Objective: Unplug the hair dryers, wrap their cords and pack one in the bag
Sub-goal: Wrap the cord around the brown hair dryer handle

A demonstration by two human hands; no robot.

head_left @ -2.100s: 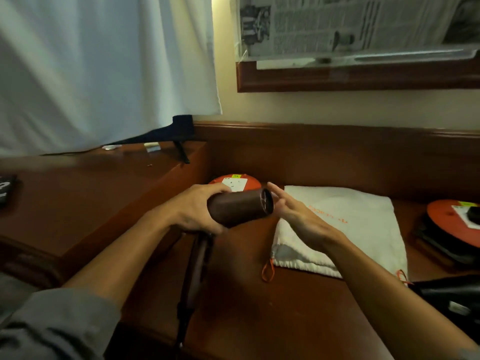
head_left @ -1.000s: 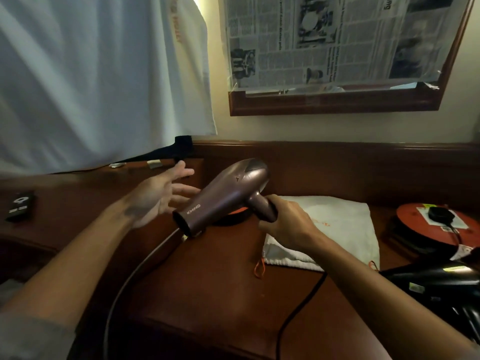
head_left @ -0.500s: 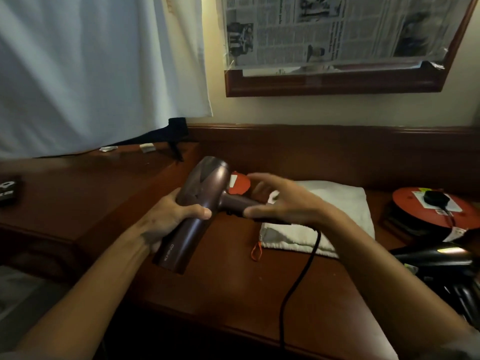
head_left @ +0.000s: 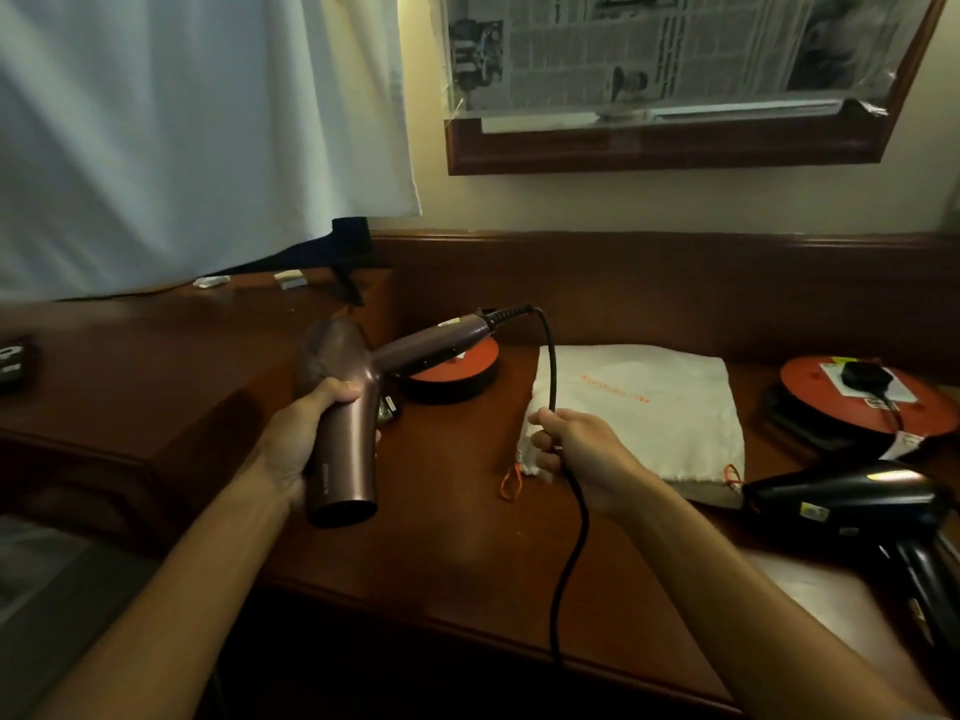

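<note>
Far left, a dark remote-like object (head_left: 9,362) lies on the raised side of the wooden worktop (head_left: 457,532), below a white curtain (head_left: 197,132). The left hand (head_left: 304,444) is closed round the barrel of the brown hair dryer (head_left: 345,418), held above the worktop with its nozzle toward the viewer and its handle pointing away and to the right. From the handle's end the black cord (head_left: 551,366) arches over and drops into the right hand (head_left: 582,454), whose fingers are curled round it; below that hand the cord hangs past the worktop's front edge, and its plug is out of view. Behind the dryer's handle sits an orange cable reel (head_left: 460,374). The white drawstring bag (head_left: 654,407) lies flat and apparently empty just behind the right hand. At the right edge a second orange cable reel (head_left: 862,402) carries a black plug (head_left: 865,374) seated in its socket — most likely that of the black hair dryer (head_left: 852,504), which rests on the worktop near the corner.

Progress, as judged: the brown dryer appears to be unplugged and its cord is only being gathered — no loops are yet wound. Left to do: wrap this cord, unplug and wrap the black dryer, and put one dryer in the bag.
</note>
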